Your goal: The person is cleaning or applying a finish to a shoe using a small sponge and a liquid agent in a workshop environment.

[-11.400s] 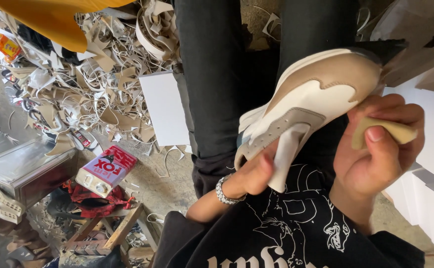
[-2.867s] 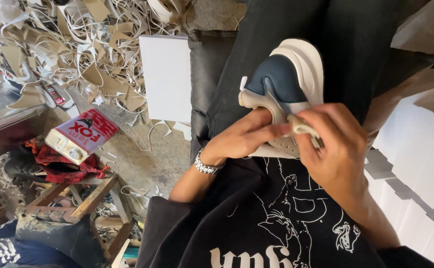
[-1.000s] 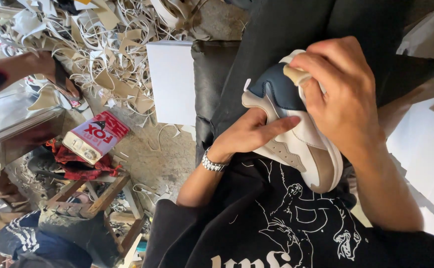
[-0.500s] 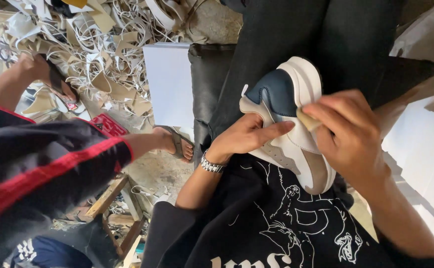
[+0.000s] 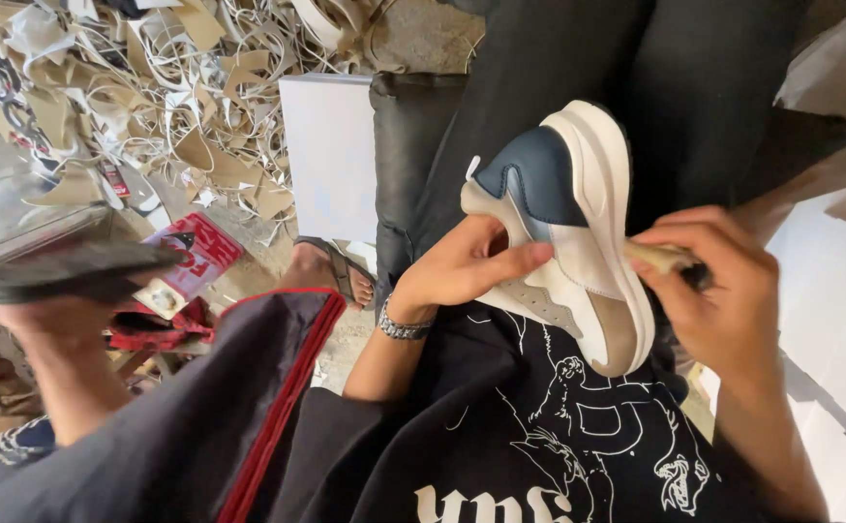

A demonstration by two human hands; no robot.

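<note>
We are holding a white, beige and navy sneaker [image 5: 578,242] over our lap, sole to the right. Our left hand [image 5: 462,271] is gripping its upper, fingers curled closed; our right hand [image 5: 723,300] is pinching a tan eraser block [image 5: 657,256] against the sole. Left of the sneaker (beyond a co-worker's dark sleeve [image 5: 200,416]) a scrap pile [image 5: 152,107] is lying.

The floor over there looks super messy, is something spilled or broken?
Nothing is broken. The floor is strewn with a heap of cut scraps, curled strips of beige and white material at upper left. The shoe itself looks whole.
</note>
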